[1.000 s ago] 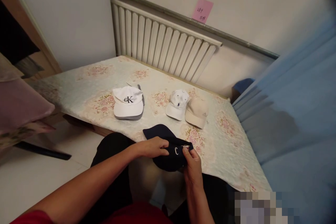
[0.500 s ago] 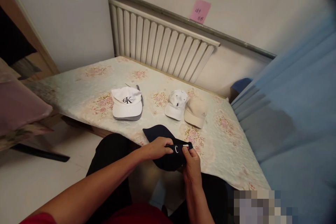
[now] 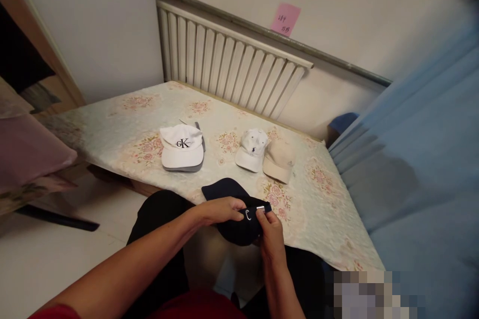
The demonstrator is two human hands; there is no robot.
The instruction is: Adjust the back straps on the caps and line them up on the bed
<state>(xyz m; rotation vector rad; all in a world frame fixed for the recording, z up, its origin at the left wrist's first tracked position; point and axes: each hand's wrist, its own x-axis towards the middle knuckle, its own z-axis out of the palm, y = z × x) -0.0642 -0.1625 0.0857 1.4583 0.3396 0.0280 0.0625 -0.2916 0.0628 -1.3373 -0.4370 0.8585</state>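
A dark navy cap (image 3: 239, 232) is held between my two hands over my lap, its brim pointing up and left at the table's near edge. My left hand (image 3: 224, 209) grips the cap's band beside a small white curved mark. My right hand (image 3: 271, 227) pinches the strap at its right end, with the thumb by a silver buckle. Beyond them lie a white cap with black letters (image 3: 182, 152), overlapping a grey one, a smaller white cap (image 3: 251, 150) and a beige cap (image 3: 279, 160).
The caps lie on a table with a floral cover (image 3: 179, 102). Behind it are a white radiator (image 3: 232, 62) and a pink note (image 3: 285, 20) on the wall. A blue curtain (image 3: 422, 159) hangs at the right. Pink cloth (image 3: 33, 149) is at the left.
The navy cap and both hands have shifted slightly left. My right thumb has moved a little along the strap, and more of the silver buckle shows.
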